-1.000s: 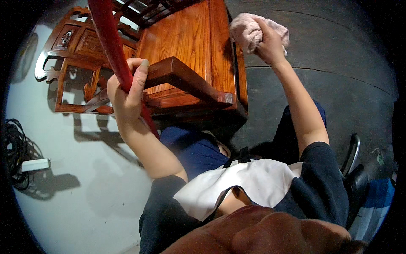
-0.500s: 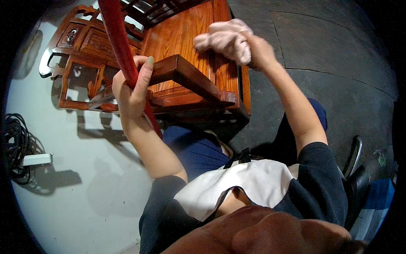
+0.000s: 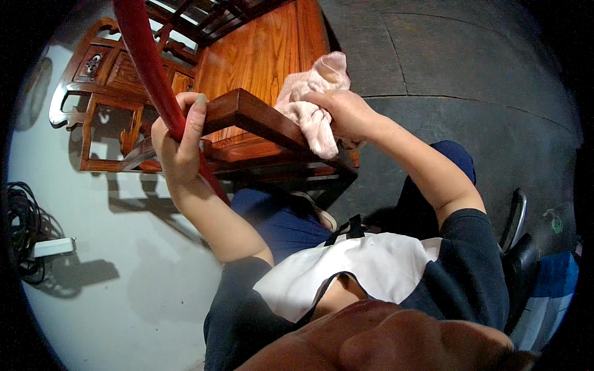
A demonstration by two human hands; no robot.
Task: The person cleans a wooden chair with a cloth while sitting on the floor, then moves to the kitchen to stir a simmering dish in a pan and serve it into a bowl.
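Pink cloth [image 3: 320, 79] bulges from the right hand [image 3: 348, 115].

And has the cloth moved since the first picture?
Yes: the cloth has moved left and down the view, from past the right edge of the chair seat to the front end of the armrest.
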